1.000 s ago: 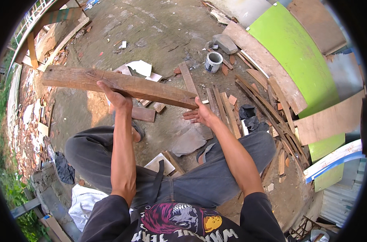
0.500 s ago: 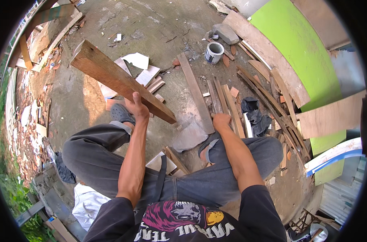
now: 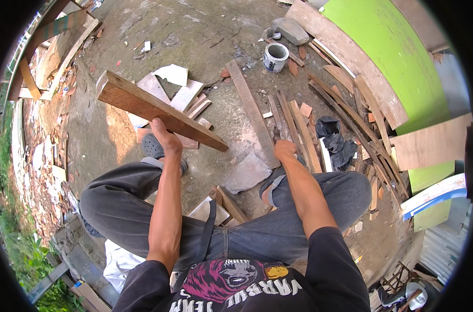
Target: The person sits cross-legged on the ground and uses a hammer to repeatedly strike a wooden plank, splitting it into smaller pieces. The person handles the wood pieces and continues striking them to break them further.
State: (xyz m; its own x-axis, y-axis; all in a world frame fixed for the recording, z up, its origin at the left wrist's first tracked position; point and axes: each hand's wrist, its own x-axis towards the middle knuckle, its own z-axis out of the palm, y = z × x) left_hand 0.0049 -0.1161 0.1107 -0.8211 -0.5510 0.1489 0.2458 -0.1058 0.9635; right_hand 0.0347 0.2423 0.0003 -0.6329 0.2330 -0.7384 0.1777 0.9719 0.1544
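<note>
My left hand (image 3: 167, 139) is closed around the lower side of a long, thick wooden plank (image 3: 153, 108). The plank slants over the ground, its far end up at the left and its near end in front of my lap. Ahead of my right knee, my right hand (image 3: 285, 149) is a closed fist. A short dark piece (image 3: 276, 134) sticks out beyond its fingers; the rest is hidden, and its kind does not show. Beside that fist lies a narrow flat board (image 3: 249, 106) on the ground. Between my feet rests a flat grey stone slab (image 3: 248, 173).
Several thin wood strips (image 3: 305, 136) and a black plastic bag (image 3: 340, 150) lie to the right. An open paint can (image 3: 276, 57) stands farther off near a grey stone (image 3: 290, 31). A green panel (image 3: 387, 57) borders the right side. White board scraps (image 3: 187, 95) lie behind the plank.
The plank's far end has dropped and its near end has risen slightly, so it lies flatter. My left hand has shifted a little left; my right fist has moved slightly up the view.
</note>
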